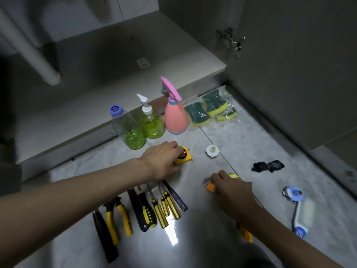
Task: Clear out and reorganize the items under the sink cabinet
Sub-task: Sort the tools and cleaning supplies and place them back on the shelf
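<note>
My left hand (163, 161) grips a yellow tape measure (184, 155) that sits on the grey marble floor in front of the open sink cabinet (119, 78). My right hand (231, 190) curls round a small orange and silver tool (209, 185), and a yellow-green round thing (234, 176) shows just beyond its fingers. Below my left wrist lies a row of yellow and black hand tools (152, 207): pliers, a knife and several screwdrivers. The cabinet floor is bare apart from a white drain pipe (31, 49).
Along the cabinet's edge stand a clear bottle of green liquid (128, 128), a green pump bottle (152, 120), a pink spray bottle (175, 115) and bagged green sponges (210, 107). A white cap (212, 151), black cloth (268, 166) and blue-white brush (301, 211) lie to the right. The cabinet door (289, 64) stands open at right.
</note>
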Demonstrator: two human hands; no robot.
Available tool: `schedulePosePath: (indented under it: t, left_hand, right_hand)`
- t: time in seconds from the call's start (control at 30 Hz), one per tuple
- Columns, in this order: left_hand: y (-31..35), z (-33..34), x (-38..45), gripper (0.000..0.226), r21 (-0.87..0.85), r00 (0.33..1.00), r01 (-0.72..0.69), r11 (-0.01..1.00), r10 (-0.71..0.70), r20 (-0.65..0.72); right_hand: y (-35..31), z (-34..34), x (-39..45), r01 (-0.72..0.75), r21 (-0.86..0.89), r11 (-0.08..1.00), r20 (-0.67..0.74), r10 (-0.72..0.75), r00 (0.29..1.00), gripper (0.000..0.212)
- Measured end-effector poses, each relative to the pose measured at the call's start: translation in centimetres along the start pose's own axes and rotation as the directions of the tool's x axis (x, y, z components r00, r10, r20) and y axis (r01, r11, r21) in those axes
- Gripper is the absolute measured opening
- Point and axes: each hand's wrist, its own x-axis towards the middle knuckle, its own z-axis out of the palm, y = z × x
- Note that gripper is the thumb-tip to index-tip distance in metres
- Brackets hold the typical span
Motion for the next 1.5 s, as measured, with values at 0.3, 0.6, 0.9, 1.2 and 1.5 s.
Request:
schedulePosePath:
  t: [0.3,0.6,0.9,1.2,1.5]
  left_hand:
    - [-1.8,5.2,3.7,0.061,-0.212,0.995,0.036,0.976,-0.054,-0.078]
    - [-2.4,6.0,2.8,0.061,-0.323,0.990,0.046,0.945,-0.087,-0.112]
    - [-1.1,5.9,3.8,0.055,-0.295,0.989,0.016,0.955,-0.058,-0.135]
    - [0.7,6.0,4.2,0.066,-0.291,0.990,0.009,0.957,-0.049,-0.131]
    - [-0.3,5.8,4.2,0.043,-0.402,0.988,-0.017,0.915,-0.046,-0.145]
  right_hand:
    - [-2.7,1.7,1.3,0.027,0.401,0.916,-0.038,-0.013,0.999,0.014]
    - [-5.2,1.7,3.0,0.142,0.489,0.861,-0.114,-0.098,0.989,0.011]
    - [2.2,0.3,0.1,-0.108,0.354,0.929,-0.231,0.199,0.952,0.039]
    - [4.0,0.4,-0.2,-0.069,0.347,0.936,-0.145,0.126,0.981,0.043]
    - [-0.5,0.9,3.8,0.054,0.315,0.948,-0.103,-0.023,0.994,0.059]
